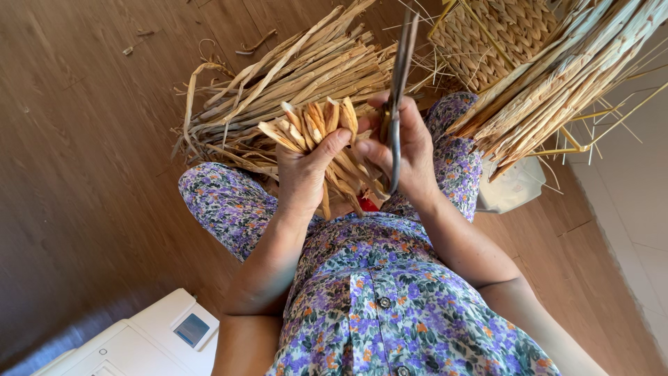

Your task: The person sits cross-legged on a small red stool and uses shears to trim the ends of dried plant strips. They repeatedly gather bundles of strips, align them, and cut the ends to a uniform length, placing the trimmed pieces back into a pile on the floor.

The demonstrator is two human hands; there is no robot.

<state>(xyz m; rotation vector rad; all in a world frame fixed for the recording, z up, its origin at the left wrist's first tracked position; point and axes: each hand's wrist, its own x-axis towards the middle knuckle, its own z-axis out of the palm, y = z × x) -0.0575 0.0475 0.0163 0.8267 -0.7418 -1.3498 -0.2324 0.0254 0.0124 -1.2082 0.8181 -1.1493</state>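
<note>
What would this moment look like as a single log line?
left hand: grips bundle of dried stalks | right hand: holds scissors | behind: loose stalk pile, woven basket | floor: wood

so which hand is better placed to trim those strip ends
Right hand: it already holds the scissors beside the cut ends, while the left hand is clamped around the bundle of straw strips.

- Brown wood-plank floor [83, 139] runs under everything, daylight falling across it.
- Pale tiled strip [643, 230] borders the planks at the right edge.
- A white machine casing [139, 341] with a small screen sits bottom left.
</note>
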